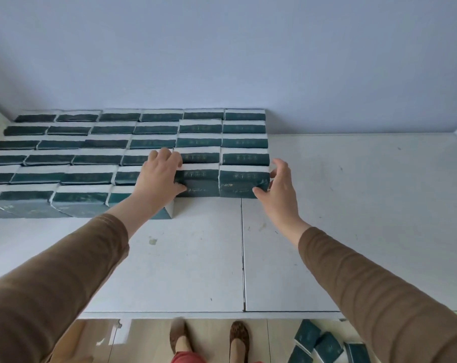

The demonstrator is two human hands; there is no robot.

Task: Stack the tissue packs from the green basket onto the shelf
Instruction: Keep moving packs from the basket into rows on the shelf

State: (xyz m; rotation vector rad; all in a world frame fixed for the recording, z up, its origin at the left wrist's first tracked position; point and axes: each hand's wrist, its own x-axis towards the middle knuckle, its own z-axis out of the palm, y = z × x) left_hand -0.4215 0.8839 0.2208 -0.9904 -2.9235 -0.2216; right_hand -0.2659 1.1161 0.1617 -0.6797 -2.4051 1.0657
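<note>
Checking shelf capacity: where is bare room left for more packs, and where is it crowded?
Free: the white shelf right of the right hand, and the front strip before the tissue packs. Crowded: the left and back, filled with rows up to the wall.

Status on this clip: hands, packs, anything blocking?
Left hand and right hand flank two front packs on the shelf. More packs wait below. Nothing blocking.
</note>
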